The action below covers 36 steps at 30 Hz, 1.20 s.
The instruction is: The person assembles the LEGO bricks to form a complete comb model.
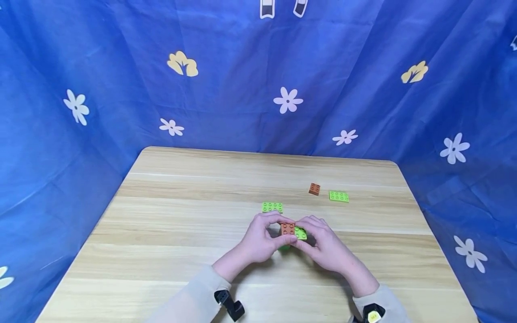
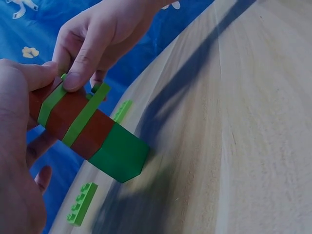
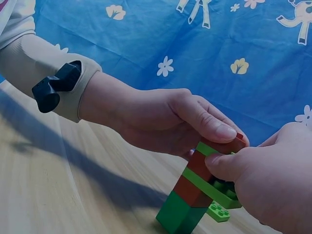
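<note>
A stacked brick tower stands on the wooden table between two hands. Its dark green base (image 2: 121,153) is at the bottom, with brown bricks and lime green plates alternating above. Thumb and fingers of my left hand (image 1: 261,240) pinch the top brown brick (image 1: 287,228) from both sides. From the right, my right hand (image 1: 326,244) pinches the upper lime plate (image 1: 300,233), which juts out under that brick. Lower down, another lime plate (image 2: 87,114) sticks out of the tower sideways. The right thumb hides part of the upper plate in both wrist views.
Beyond the left hand lies a loose lime plate (image 1: 272,207). Farther back, to the right, are a small brown brick (image 1: 314,189) and another lime plate (image 1: 339,196). A blue patterned cloth (image 1: 242,89) hangs around the table's (image 1: 169,202) back and sides.
</note>
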### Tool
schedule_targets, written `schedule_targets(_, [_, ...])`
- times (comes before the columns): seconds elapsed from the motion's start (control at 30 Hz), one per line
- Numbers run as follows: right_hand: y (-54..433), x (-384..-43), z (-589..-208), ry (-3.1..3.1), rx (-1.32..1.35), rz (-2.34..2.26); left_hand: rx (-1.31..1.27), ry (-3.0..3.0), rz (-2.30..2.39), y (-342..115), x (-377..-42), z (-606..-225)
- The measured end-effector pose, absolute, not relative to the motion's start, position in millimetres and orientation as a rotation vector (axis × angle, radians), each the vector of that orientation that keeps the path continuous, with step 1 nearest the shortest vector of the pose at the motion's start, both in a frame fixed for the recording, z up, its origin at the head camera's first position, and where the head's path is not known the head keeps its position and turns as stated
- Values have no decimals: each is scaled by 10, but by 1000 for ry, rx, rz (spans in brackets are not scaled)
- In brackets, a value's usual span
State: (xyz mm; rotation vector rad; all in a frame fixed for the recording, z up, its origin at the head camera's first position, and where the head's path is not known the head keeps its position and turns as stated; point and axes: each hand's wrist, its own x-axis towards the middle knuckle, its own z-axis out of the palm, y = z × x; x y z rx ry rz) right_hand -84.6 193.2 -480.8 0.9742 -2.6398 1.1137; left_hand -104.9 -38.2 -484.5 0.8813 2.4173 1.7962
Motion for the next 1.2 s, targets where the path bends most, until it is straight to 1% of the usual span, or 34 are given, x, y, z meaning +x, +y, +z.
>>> schedule_targets(0.37, [2040, -841, -4780, -2656, 926, 1185, 938, 2481, 1742, -432, -1050, -4888])
schedule_targets(0.53, [2117, -861, -4763, -2643, 939, 1241, 935, 2505, 1726, -436, -1038, -4899])
schedule_targets(1.0, [2192, -918, -4715, -2540, 1026, 1260, 1032, 2520, 1719, -413, -1068, -4928])
schedule_targets(1.2, [2211, -940, -4686, -2533, 995, 1245, 1012, 2549, 1699, -422, -1065, -4967])
